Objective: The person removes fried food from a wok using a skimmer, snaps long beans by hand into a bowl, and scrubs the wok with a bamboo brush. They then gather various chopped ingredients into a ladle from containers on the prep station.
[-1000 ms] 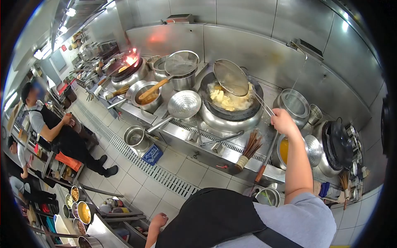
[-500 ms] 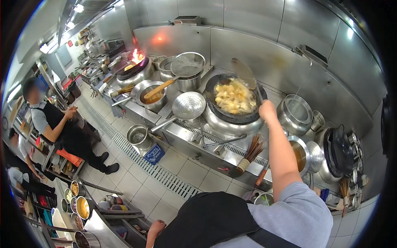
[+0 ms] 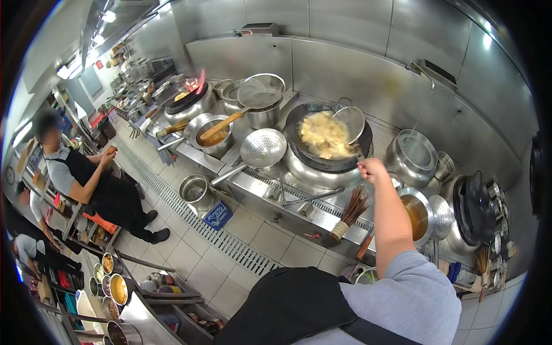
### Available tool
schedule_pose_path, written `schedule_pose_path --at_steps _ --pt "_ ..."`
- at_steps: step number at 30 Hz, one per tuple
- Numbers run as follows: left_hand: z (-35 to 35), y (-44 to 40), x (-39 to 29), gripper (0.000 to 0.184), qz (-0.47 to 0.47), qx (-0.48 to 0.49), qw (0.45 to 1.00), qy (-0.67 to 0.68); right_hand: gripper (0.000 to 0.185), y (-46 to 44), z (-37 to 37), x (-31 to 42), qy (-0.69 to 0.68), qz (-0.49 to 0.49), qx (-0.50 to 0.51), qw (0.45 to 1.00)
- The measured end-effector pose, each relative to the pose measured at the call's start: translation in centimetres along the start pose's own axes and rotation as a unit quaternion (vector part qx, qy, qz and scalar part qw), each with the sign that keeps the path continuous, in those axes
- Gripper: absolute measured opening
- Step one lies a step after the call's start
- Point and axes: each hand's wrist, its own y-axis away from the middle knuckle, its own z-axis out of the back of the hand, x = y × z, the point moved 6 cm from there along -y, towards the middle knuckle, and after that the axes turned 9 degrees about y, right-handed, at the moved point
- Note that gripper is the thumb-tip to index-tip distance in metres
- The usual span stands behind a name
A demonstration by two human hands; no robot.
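My right hand (image 3: pixel 374 169) is closed around the handle of a round long-handled skimmer (image 3: pixel 352 122), reaching over the wok from its near right side. The skimmer's head is at the right part of the wok (image 3: pixel 294 118), against the pale yellow food pieces (image 3: pixel 322 135) frying in bubbling oil. My left hand is out of view.
A perforated ladle (image 3: pixel 263 148) and a bamboo brush (image 3: pixel 351 213) lie along the range's front edge. A strainer (image 3: pixel 262 91) rests on a pot left of the wok. Flames rise from another wok (image 3: pixel 187 102). A co-worker (image 3: pixel 86 178) stands left.
The skimmer's head has come down from above the wok's far rim to the food at its right. My left hand has left the view. The far flame has shrunk.
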Motion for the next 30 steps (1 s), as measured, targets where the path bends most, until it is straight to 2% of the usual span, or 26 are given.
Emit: schedule_pose_path --at_steps 3,8,14,16,20,23,26,30 --pt "0.6 -0.7 0.0 0.034 0.006 0.006 1.000 0.005 0.010 1.8 -3.0 -0.4 -0.053 -0.010 0.035 0.998" --pt "3.0 -1.2 -2.5 0.035 0.000 -0.008 1.000 0.022 0.008 4.8 -3.8 0.5 -0.043 0.010 0.073 0.996" --pt "4.6 -3.8 -2.7 0.036 -0.030 -0.032 0.991 0.125 0.006 9.2 -2.0 2.8 0.087 0.084 0.049 0.991" --pt "4.0 -3.8 -2.5 0.035 -0.019 -0.025 0.995 0.095 0.009 11.5 -1.6 4.2 0.133 0.109 -0.004 0.985" --pt "1.7 -3.4 -1.3 0.035 -0.008 0.008 1.000 0.027 0.019 12.2 -0.9 5.3 0.238 0.171 -0.020 0.956" --pt "0.7 -3.3 -0.4 0.034 -0.004 0.032 0.999 0.004 0.021 13.2 -1.0 6.5 0.260 0.205 -0.051 0.942" --pt "0.2 -2.7 0.1 0.034 0.002 0.044 0.999 -0.008 0.019 15.6 -0.8 8.0 0.330 0.213 -0.100 0.914" --pt "-0.1 -2.0 0.2 0.034 0.003 0.051 0.998 -0.022 0.018 14.8 -1.5 6.7 0.393 0.224 -0.096 0.887"
